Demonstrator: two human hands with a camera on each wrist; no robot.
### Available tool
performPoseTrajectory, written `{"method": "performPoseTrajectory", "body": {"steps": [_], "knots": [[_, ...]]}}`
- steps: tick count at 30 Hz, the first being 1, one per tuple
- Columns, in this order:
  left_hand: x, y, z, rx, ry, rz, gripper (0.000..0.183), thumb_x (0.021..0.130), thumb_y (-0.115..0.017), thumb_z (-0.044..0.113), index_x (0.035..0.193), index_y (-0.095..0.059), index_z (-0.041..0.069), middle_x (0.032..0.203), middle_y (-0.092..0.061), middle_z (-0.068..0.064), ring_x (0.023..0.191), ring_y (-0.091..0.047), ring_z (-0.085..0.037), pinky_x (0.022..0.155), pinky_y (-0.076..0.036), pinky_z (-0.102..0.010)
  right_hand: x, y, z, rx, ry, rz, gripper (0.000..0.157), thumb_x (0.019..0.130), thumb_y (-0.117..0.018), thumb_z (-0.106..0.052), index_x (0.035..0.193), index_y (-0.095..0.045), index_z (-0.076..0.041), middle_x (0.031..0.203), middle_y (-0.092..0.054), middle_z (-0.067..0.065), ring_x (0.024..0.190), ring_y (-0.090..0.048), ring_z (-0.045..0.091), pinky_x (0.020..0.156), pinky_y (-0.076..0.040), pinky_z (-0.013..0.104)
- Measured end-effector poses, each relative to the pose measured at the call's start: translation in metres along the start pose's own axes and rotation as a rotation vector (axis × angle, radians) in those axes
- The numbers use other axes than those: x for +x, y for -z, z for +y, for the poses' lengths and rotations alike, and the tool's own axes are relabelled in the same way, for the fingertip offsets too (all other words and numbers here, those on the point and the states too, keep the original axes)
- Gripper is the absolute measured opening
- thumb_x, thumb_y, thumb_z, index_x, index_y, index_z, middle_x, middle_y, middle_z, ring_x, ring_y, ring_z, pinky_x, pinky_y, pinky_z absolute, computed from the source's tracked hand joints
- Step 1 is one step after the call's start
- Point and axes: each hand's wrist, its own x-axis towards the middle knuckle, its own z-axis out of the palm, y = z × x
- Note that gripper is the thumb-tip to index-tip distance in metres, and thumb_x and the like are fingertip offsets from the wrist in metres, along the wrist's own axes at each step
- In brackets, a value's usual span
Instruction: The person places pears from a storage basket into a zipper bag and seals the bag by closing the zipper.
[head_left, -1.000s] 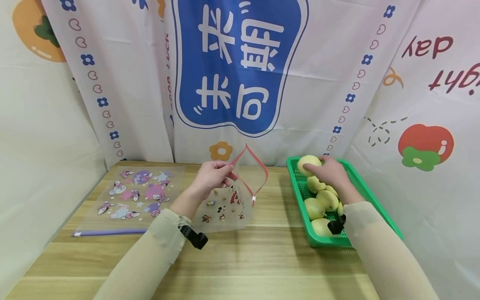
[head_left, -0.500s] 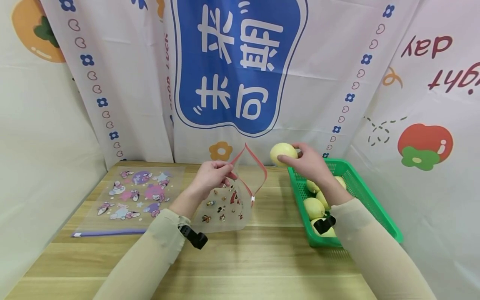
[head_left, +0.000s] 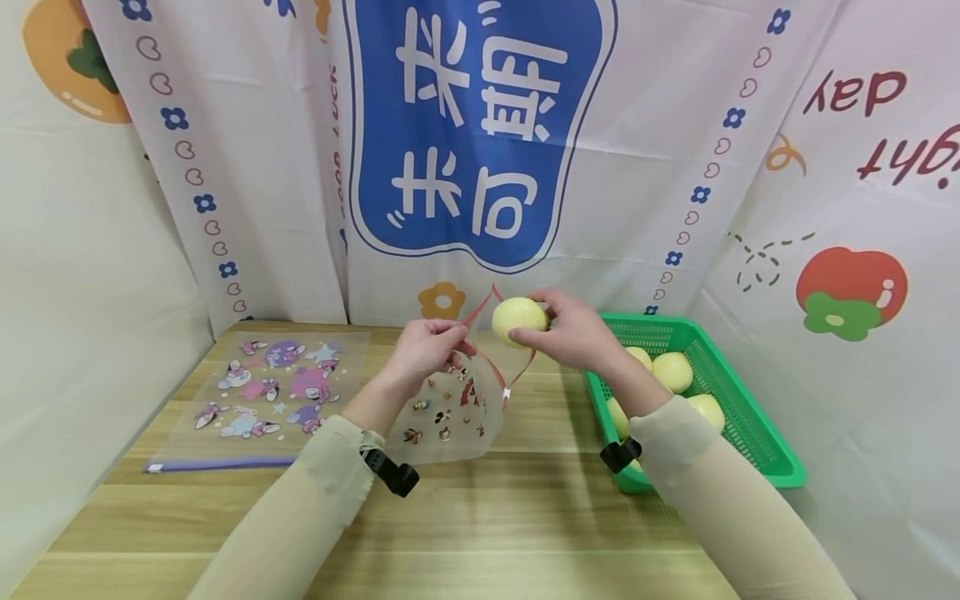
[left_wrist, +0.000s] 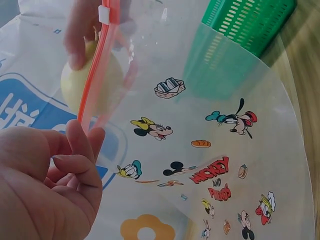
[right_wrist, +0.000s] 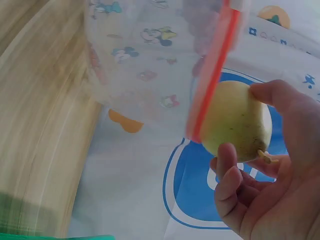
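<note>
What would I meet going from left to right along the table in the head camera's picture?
Flat see-through bag with a purple zip, left hand, pale yellow fruit held up, right hand, green basket with more fruit in it.

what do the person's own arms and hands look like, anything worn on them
The hands are bare, without gloves. The arms wear long, plain, pale beige sleeves, wrinkled at the left cuff. A small black camera sits at each wrist; no cables are visible.
</note>
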Motion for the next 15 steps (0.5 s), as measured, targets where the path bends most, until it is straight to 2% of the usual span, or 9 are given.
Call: {"method": "performPoseTrajectory", "body": {"steps": [8,15], "knots": [[-0.002,-0.003,0.005,-0.01,-0.006,0.041,0.036,0.113,-0.061,0.022,0.139,-0.072,0.001,0.104,-0.083,-0.013,0.066,-0.065,-0.009,0.062,-0.052,-0.017,0.009,-0.014,-0.001,-0.176,0.055,-0.097,0.063,0.091,-0.087,-0.042,0.141,-0.067,-0.009,0.122,-0.072,0.011,0.108,-0.065,0.029,0.09,-0.057,0.045],[0.001,-0.004,0.003,-0.026,0.007,0.023,0.037,0.113,-0.061,0.023,0.139,-0.072,-0.001,0.099,-0.083,-0.009,0.067,-0.064,-0.008,0.061,-0.05,-0.018,0.017,-0.026,-0.001,-0.333,0.067,-0.188,0.059,0.092,-0.086,-0.038,0.145,-0.069,-0.017,0.125,-0.074,0.008,0.106,-0.064,0.026,0.084,-0.054,0.04]]}}
